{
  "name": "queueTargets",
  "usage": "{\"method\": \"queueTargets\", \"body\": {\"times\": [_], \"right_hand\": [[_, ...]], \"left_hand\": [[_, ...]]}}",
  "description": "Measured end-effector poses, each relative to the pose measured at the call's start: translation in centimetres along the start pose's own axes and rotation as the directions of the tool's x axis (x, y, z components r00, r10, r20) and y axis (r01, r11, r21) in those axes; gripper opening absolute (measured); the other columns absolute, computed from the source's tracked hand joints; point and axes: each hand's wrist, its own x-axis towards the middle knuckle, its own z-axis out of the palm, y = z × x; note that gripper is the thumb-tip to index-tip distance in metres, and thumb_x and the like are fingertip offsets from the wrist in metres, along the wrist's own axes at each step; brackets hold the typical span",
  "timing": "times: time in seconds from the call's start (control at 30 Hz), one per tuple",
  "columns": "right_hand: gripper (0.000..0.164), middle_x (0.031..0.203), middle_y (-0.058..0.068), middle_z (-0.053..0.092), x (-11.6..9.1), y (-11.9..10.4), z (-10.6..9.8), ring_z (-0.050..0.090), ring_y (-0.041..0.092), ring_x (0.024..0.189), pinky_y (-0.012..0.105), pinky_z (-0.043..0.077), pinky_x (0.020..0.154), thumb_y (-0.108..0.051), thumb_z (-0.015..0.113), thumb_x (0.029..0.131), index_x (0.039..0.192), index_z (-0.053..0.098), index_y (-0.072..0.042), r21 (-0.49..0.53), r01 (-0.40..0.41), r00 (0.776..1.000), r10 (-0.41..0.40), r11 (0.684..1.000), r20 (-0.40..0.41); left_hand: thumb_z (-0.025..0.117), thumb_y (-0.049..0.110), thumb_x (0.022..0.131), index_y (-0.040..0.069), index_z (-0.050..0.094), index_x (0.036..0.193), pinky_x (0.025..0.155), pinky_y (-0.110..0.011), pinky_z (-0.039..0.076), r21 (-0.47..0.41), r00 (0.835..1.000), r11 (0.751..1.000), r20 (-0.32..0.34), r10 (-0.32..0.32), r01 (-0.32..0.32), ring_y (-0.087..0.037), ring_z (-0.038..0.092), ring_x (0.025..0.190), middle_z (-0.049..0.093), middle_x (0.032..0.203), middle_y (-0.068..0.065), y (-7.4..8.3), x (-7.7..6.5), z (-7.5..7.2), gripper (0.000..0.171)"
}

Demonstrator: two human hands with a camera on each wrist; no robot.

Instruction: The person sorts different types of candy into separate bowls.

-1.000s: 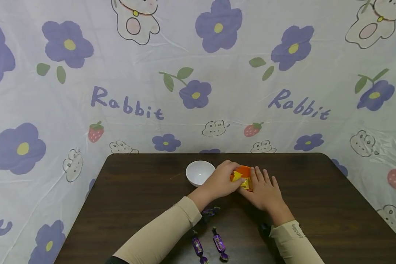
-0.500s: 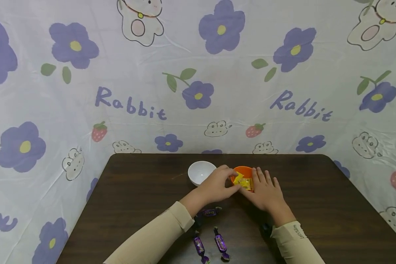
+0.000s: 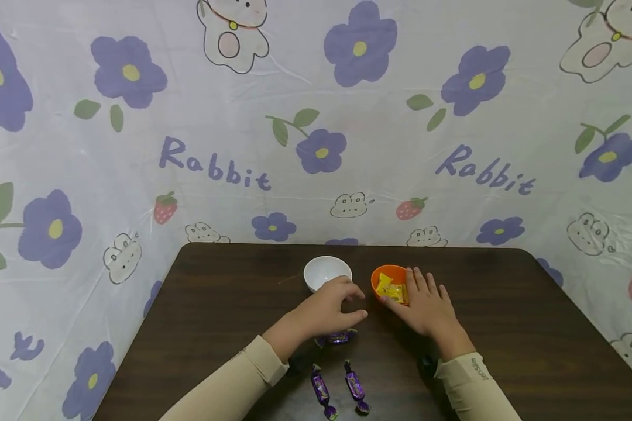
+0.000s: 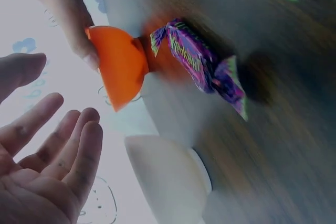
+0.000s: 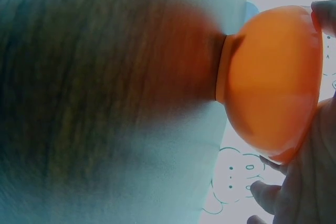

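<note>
My left hand (image 3: 326, 310) hovers over the table by the near side of the white bowl (image 3: 316, 272), with fingers loosely spread. In the left wrist view nothing lies between its fingertips (image 4: 92, 129). My right hand (image 3: 429, 307) holds the orange bowl (image 5: 273, 82) at its right side and near rim, thumb on the near rim and fingers stretched along the right. Inside that bowl are several yellow-wrapped candies (image 3: 392, 289). Just in front of the left hand lies a purple-wrapped candy (image 4: 194, 59).
Two more purple candies, a left one (image 3: 321, 392) and a right one (image 3: 356, 387), lie nearer the front of the dark wooden table (image 3: 232, 280). A patterned cloth (image 3: 368, 140) with flowers and rabbits hangs behind the table.
The left hand has drawn back from the orange bowl toward the left and nearer me, its fingers out of the bowl. My right hand has stayed on the bowl. The view has shifted slightly.
</note>
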Motion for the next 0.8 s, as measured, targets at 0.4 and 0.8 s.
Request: {"method": "queueTargets", "body": {"times": [0.4, 0.8], "right_hand": [[0.116, 0.174, 0.03, 0.014, 0.1, 0.0, 0.2, 0.014, 0.058, 0.159, 0.073, 0.01, 0.127, -0.087, 0.034, 0.096, 0.168, 0.015, 0.002, 0.012, -0.01, 1.0, 0.01, 1.0, 0.021], [0.116, 0.174, 0.031, 0.013, 0.4, 0.3, 0.2, 0.013, 0.059, 0.159, 0.075, 0.008, 0.126, -0.086, 0.034, 0.097, 0.168, 0.013, 0.003, 0.022, -0.003, 1.0, 0.003, 1.0, 0.025]], "left_hand": [[0.074, 0.031, 0.1, 0.009, 0.074, 0.123, 0.098, -0.03, 0.056, 0.048, 0.997, 0.999, 0.072, 0.006, -0.01, -0.02, 0.067, 0.109, 0.07, 0.122, -0.005, -1.1, -3.8, -0.4, 0.032], [0.074, 0.03, 0.1, 0.004, 0.075, 0.121, 0.098, -0.033, 0.057, -0.013, 0.994, 1.0, 0.109, -0.022, 0.023, -0.027, 0.069, 0.11, 0.071, 0.118, -0.012, -1.7, -6.3, -1.3, 0.033]]}}
